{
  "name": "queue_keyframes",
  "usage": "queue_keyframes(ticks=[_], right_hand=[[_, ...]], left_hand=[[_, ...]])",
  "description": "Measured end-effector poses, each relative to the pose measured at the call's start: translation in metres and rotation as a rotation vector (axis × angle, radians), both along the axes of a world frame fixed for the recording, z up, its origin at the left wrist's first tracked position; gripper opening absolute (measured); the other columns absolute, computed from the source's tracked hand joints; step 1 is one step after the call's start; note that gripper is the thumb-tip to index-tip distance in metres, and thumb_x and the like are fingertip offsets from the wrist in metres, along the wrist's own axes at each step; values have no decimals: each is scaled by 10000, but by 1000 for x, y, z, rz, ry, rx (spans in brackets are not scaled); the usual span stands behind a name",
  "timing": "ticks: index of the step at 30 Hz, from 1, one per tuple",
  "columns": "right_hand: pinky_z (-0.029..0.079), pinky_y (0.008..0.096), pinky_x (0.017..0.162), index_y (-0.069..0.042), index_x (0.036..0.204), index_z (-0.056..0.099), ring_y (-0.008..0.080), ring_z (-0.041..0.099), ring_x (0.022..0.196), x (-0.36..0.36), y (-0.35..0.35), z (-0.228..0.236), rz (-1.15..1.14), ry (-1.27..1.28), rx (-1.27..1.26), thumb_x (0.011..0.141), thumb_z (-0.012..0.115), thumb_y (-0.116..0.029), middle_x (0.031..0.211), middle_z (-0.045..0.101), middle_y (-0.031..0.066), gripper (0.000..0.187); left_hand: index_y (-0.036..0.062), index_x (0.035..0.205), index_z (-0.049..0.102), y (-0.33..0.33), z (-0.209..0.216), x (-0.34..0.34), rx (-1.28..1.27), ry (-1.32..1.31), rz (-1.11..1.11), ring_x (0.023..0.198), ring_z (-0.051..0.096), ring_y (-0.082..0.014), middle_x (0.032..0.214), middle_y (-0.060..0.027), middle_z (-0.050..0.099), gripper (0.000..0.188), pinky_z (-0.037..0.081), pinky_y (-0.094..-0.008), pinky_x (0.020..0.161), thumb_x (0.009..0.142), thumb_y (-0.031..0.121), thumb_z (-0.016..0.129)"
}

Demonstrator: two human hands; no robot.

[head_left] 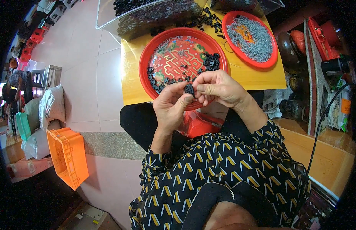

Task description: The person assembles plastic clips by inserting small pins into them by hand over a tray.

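Note:
Over the near rim of a round red tray (144, 57), my left hand (171, 104) pinches a small black plastic part (189, 89) between thumb and fingers. My right hand (221, 90) is closed at the part's right edge, thumb against fingertips; whatever it pinches is hidden or too small to name. Inside the tray, loose black plastic pieces (211, 61) lie along the right and near sides. Small grey metal pieces (162, 48) are scattered at its far left.
A second red tray (275, 57) holds a heap of small grey metal pieces (258, 44). Black parts (211, 20) lie on the yellow tabletop (128, 82) beside a clear bin (135, 28) of black pieces. An orange crate (68, 157) stands on the floor at left.

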State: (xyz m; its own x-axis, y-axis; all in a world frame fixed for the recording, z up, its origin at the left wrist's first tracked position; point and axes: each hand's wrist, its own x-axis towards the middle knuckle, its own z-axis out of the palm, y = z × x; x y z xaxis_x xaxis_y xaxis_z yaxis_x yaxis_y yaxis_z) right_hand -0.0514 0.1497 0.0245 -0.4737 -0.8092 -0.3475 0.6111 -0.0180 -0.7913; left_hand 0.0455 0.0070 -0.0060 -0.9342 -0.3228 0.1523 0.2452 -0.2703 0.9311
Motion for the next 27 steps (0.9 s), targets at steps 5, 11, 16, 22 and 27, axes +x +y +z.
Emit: queue_keyframes(ticks=[5,11,16,22,27], right_hand=[[417,156,480,-20,821,571,46,515,559,4,-4,0,31,214,120,786,593,-165,677,555,1,150],[422,161,459,-20,789,579,52,532,534,-50,11,39,61,492,425,774,581,-139,630,569,26,120],[473,207,500,35,714,543,145,543,544,-153,17,123,-517,443,57,836,507,-107,677,563,108,191],[443,224,592,-22,823,608,88,542,652,-106,-13,44,50,1116,383,767,594,-179,703,576,22,167],[434,334,693,-19,789,598,265,542,752,-57,2,1,124,1669,475,680,601,-72,774,566,111,122]], left_hand=[[-39,1033,530,0,-2,1,-164,-54,-30,733,558,-91,842,-57,593,322,453,-207,660,726,-16,626],[-43,994,546,-13,0,6,-494,-16,144,689,567,-131,786,-100,579,326,457,-236,626,682,-38,640],[-34,921,553,-25,5,7,-748,34,273,664,567,-167,771,-117,563,253,458,-246,595,682,-40,634],[-34,886,558,-34,-1,17,-835,19,295,667,563,-175,805,-123,560,218,458,-247,595,681,-47,630],[-30,807,544,-33,27,17,-678,133,242,658,540,-189,805,-129,549,137,437,-265,580,685,-59,597]])
